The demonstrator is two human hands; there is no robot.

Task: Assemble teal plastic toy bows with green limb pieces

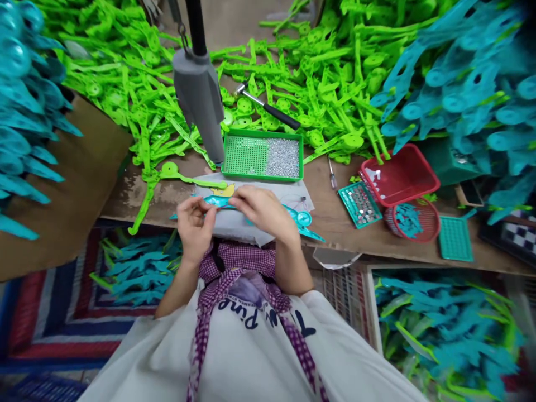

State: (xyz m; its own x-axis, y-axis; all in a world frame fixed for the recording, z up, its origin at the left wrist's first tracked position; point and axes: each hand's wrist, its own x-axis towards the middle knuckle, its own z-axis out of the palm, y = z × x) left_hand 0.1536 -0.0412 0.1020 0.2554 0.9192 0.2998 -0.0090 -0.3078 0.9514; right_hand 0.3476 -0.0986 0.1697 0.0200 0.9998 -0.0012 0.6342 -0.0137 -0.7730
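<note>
My left hand (193, 223) and my right hand (264, 211) are both closed on a long teal plastic piece (302, 219) that lies across a grey cloth pad (238, 223) at the near edge of the wooden workbench (335, 215). The left hand pinches its left end. The right hand covers its middle, fingers curled over it. The piece's round end sticks out to the right of my right hand. A green plastic piece (184, 178) lies just beyond the pad.
A grey press head (200, 100) hangs over the bench. Beside it sits a green tray of small metal parts (263, 156). A hammer (268, 107) lies on heaps of green pieces. Red baskets (400, 176), small teal trays and teal piles stand right.
</note>
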